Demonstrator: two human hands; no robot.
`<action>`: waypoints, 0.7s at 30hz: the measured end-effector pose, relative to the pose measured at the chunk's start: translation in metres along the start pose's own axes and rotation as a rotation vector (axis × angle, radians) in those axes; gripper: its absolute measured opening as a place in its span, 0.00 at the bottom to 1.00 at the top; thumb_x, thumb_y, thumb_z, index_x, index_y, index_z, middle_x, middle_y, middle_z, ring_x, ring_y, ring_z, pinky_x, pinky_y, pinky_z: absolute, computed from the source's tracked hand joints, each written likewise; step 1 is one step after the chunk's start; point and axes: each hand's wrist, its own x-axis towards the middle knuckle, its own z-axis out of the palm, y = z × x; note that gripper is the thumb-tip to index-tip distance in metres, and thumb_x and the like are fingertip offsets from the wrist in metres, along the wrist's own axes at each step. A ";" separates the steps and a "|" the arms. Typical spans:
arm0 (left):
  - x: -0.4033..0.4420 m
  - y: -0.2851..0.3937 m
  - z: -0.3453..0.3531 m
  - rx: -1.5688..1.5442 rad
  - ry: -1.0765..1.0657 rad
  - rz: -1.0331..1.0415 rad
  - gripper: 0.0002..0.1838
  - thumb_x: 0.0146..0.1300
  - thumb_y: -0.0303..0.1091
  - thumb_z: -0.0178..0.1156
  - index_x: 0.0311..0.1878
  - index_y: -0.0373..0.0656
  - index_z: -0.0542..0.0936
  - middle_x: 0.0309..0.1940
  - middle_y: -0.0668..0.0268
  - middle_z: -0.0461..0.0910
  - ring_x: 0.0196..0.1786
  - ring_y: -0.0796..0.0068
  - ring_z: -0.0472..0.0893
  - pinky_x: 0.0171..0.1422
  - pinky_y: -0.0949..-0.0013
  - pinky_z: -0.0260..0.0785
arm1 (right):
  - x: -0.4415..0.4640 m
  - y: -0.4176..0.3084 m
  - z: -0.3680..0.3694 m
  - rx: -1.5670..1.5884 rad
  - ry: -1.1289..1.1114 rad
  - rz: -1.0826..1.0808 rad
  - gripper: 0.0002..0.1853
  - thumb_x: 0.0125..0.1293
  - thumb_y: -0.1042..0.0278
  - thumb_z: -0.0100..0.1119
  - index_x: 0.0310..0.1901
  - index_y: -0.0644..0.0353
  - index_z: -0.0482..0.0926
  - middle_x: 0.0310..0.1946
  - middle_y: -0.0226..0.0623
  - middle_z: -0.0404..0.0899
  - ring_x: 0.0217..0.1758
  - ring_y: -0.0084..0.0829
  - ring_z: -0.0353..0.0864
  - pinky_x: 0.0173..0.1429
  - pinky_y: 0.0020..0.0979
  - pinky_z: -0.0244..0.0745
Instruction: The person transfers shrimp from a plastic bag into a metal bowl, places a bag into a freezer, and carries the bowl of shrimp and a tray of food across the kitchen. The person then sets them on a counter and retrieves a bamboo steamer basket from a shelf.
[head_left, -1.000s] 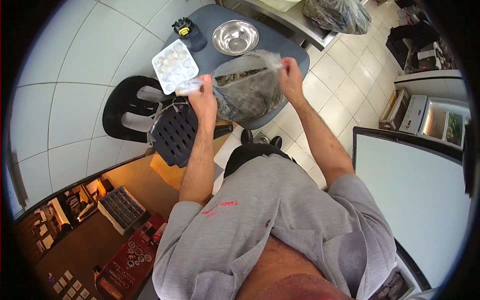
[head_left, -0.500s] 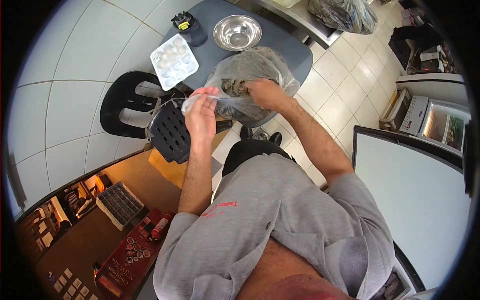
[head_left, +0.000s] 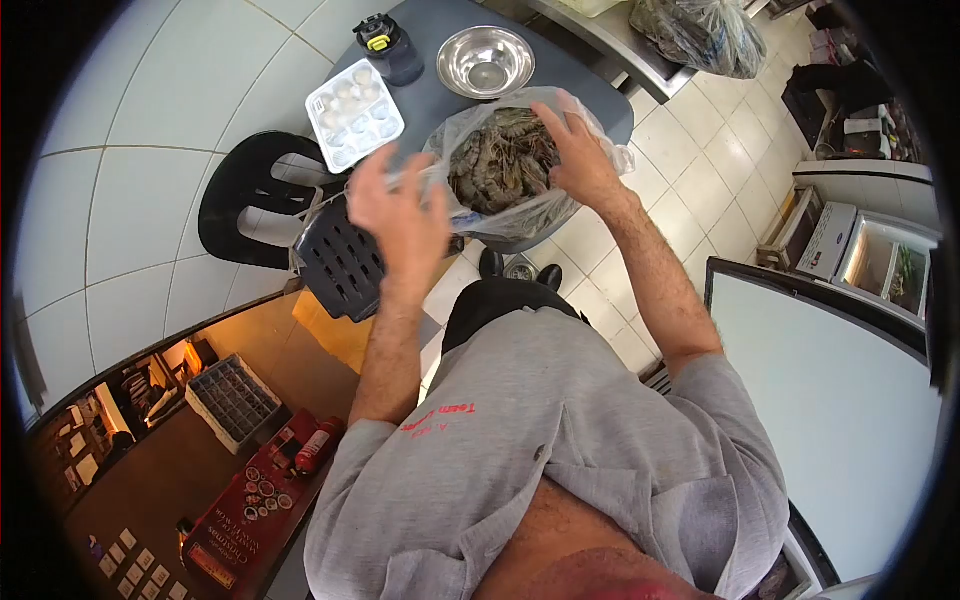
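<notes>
A clear plastic bag point(head_left: 540, 213) full of raw shrimp point(head_left: 497, 165) lies on the grey table, its mouth spread wide so the shrimp show. At the bag's left rim is my left hand point(head_left: 402, 215), its fingers apart and blurred by motion; whether it touches the plastic I cannot tell. My right hand point(head_left: 585, 158) rests at the bag's right side, fingers spread against the plastic and the shrimp's edge. Just behind the bag stands a shiny steel bowl point(head_left: 486, 63) with nothing visible in it.
A white tray of eggs point(head_left: 354, 115), with several cups unfilled, lies at the left of the grey table point(head_left: 430, 22). Beside it stands a dark bottle point(head_left: 391, 50). Black chairs point(head_left: 225, 200) are at the left. Another filled bag point(head_left: 700, 35) sits on a steel counter at the back right.
The bag's mouth has been spread wider, exposing the shrimp. My right hand has come out from over the shrimp to the bag's right rim. My left hand has let go of the plastic.
</notes>
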 end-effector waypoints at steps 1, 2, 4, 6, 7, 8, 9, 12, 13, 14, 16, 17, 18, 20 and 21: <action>0.004 0.016 0.006 -0.175 -0.013 0.149 0.16 0.49 0.28 0.61 0.44 0.50 0.79 0.52 0.64 0.72 0.59 0.61 0.65 0.64 0.53 0.50 | 0.004 0.005 0.001 0.001 0.025 -0.041 0.41 0.46 0.86 0.55 0.64 0.46 0.60 0.65 0.54 0.55 0.65 0.54 0.62 0.62 0.45 0.65; 0.006 0.027 0.024 -0.335 -0.060 0.294 0.13 0.52 0.26 0.58 0.42 0.49 0.79 0.45 0.70 0.77 0.54 0.67 0.72 0.64 0.53 0.50 | 0.007 0.009 0.001 -0.003 0.023 -0.042 0.41 0.46 0.86 0.55 0.64 0.46 0.60 0.65 0.54 0.55 0.65 0.54 0.62 0.62 0.45 0.65; 0.006 0.041 0.052 -0.282 -0.260 0.356 0.11 0.54 0.27 0.52 0.40 0.46 0.79 0.37 0.68 0.80 0.49 0.67 0.77 0.67 0.46 0.46 | 0.012 0.014 0.002 -0.132 0.004 -0.101 0.32 0.48 0.83 0.56 0.58 0.56 0.67 0.64 0.51 0.57 0.65 0.52 0.60 0.63 0.43 0.65; 0.009 0.021 0.082 -0.063 -0.449 0.270 0.13 0.55 0.28 0.52 0.44 0.45 0.78 0.41 0.67 0.79 0.51 0.67 0.76 0.67 0.42 0.43 | 0.014 0.022 -0.002 -0.139 -0.066 -0.031 0.30 0.48 0.83 0.55 0.57 0.57 0.68 0.60 0.50 0.63 0.63 0.51 0.63 0.63 0.44 0.64; 0.011 0.011 0.090 0.161 -0.633 0.184 0.16 0.55 0.28 0.52 0.48 0.44 0.77 0.44 0.66 0.79 0.53 0.68 0.76 0.67 0.38 0.40 | 0.016 0.026 -0.005 -0.144 -0.132 0.040 0.28 0.48 0.82 0.54 0.55 0.58 0.70 0.56 0.49 0.69 0.61 0.49 0.66 0.62 0.46 0.64; 0.012 -0.002 0.095 0.231 -0.597 0.135 0.20 0.56 0.29 0.51 0.54 0.44 0.73 0.50 0.63 0.75 0.56 0.68 0.73 0.67 0.34 0.37 | 0.022 0.032 -0.006 -0.150 -0.123 0.039 0.28 0.48 0.82 0.54 0.55 0.58 0.70 0.56 0.49 0.69 0.61 0.49 0.66 0.62 0.46 0.64; 0.014 -0.016 0.095 0.300 -0.566 0.087 0.24 0.56 0.29 0.51 0.59 0.43 0.70 0.56 0.61 0.72 0.59 0.69 0.71 0.67 0.30 0.33 | 0.027 0.038 -0.006 -0.190 -0.164 0.090 0.27 0.48 0.82 0.54 0.55 0.57 0.70 0.52 0.48 0.72 0.60 0.48 0.67 0.61 0.46 0.64; 0.026 -0.051 0.076 0.437 -0.492 0.090 0.31 0.56 0.29 0.53 0.66 0.44 0.62 0.64 0.62 0.63 0.64 0.70 0.64 0.66 0.27 0.30 | 0.029 0.022 -0.016 -0.313 -0.064 0.032 0.26 0.49 0.81 0.54 0.54 0.56 0.72 0.46 0.47 0.77 0.57 0.46 0.70 0.58 0.45 0.66; 0.028 -0.062 0.067 0.399 -0.513 0.073 0.33 0.55 0.29 0.55 0.66 0.44 0.61 0.64 0.64 0.62 0.65 0.70 0.63 0.66 0.26 0.29 | 0.027 0.012 -0.019 -0.391 0.072 -0.079 0.26 0.49 0.80 0.55 0.54 0.56 0.73 0.44 0.47 0.78 0.55 0.47 0.72 0.57 0.44 0.67; 0.028 -0.068 0.061 0.363 -0.533 0.054 0.35 0.53 0.29 0.57 0.66 0.44 0.60 0.65 0.67 0.61 0.66 0.70 0.62 0.66 0.26 0.29 | 0.026 0.009 -0.017 -0.386 0.072 -0.086 0.26 0.49 0.80 0.55 0.54 0.56 0.73 0.44 0.47 0.78 0.55 0.47 0.72 0.57 0.44 0.67; 0.020 -0.074 0.055 0.377 -0.599 0.043 0.44 0.44 0.35 0.67 0.67 0.47 0.59 0.66 0.69 0.60 0.66 0.69 0.62 0.66 0.26 0.31 | 0.029 0.006 -0.011 -0.378 0.128 -0.156 0.22 0.53 0.76 0.55 0.53 0.57 0.73 0.45 0.48 0.78 0.52 0.46 0.75 0.54 0.39 0.69; 0.014 -0.076 0.052 0.381 -0.671 0.040 0.54 0.34 0.40 0.76 0.68 0.50 0.58 0.67 0.71 0.59 0.66 0.69 0.62 0.66 0.26 0.33 | 0.031 0.006 -0.007 -0.372 0.127 -0.165 0.22 0.53 0.76 0.55 0.53 0.57 0.73 0.45 0.48 0.78 0.52 0.46 0.75 0.54 0.39 0.69; 0.010 -0.072 0.047 0.376 -0.643 0.072 0.44 0.41 0.38 0.72 0.65 0.52 0.63 0.65 0.72 0.61 0.65 0.70 0.63 0.65 0.26 0.31 | 0.033 0.006 -0.003 -0.143 -0.044 -0.056 0.21 0.56 0.75 0.54 0.53 0.58 0.73 0.45 0.47 0.78 0.51 0.46 0.75 0.54 0.39 0.69; 0.006 -0.072 0.050 0.321 -0.609 0.080 0.38 0.45 0.37 0.70 0.63 0.52 0.67 0.64 0.72 0.63 0.65 0.70 0.63 0.65 0.26 0.31 | 0.034 0.008 0.010 0.087 -0.219 0.052 0.19 0.58 0.73 0.53 0.54 0.58 0.73 0.45 0.46 0.78 0.50 0.45 0.76 0.54 0.38 0.69; 0.005 -0.070 0.051 0.262 -0.572 0.094 0.32 0.49 0.35 0.67 0.60 0.53 0.70 0.62 0.73 0.65 0.64 0.70 0.64 0.65 0.26 0.30 | 0.034 0.009 0.017 0.136 -0.187 0.000 0.17 0.58 0.75 0.50 0.50 0.59 0.74 0.42 0.47 0.78 0.47 0.46 0.77 0.51 0.39 0.70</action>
